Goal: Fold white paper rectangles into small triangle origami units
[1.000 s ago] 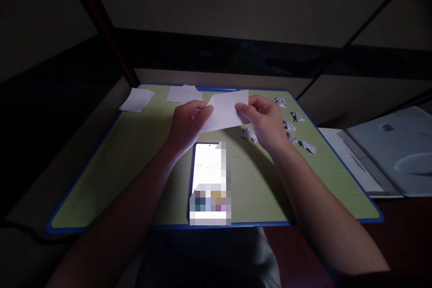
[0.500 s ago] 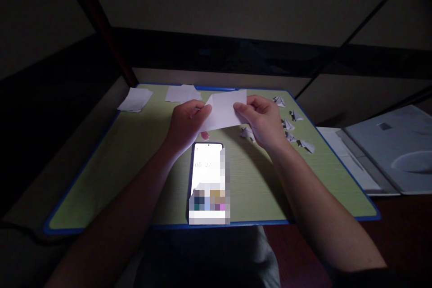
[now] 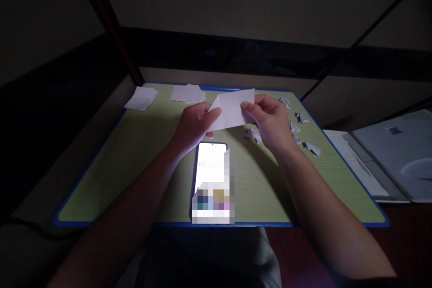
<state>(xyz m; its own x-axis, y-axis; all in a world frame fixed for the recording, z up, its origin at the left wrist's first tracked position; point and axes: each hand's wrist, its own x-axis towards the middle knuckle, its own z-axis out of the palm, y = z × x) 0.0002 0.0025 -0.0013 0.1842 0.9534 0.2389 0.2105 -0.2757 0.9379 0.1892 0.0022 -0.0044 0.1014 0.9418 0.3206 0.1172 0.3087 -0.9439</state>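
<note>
A sheet of white paper (image 3: 232,110) is held up above the table, one end in each hand. My left hand (image 3: 195,126) pinches its left end, thumb on top, where a corner looks folded over. At the right end, my right hand (image 3: 270,119) grips the sheet between thumb and fingers. Below the paper lies a lit phone (image 3: 211,171) showing a timer, its lower part pixelated. Several small folded paper pieces (image 3: 301,118) lie beside and behind my right hand, one of them (image 3: 254,135) just under the sheet.
Two piles of white paper lie at the far side, one pile (image 3: 141,98) in the left corner and another pile (image 3: 187,93) nearer the middle. The green table (image 3: 135,166) has a blue edge. A pale flat box (image 3: 398,153) stands to the right, and a wall rises behind.
The whole view has shifted slightly, so everything sits a little further right. Both hands keep hold of the paper, with hardly any change in their grip.
</note>
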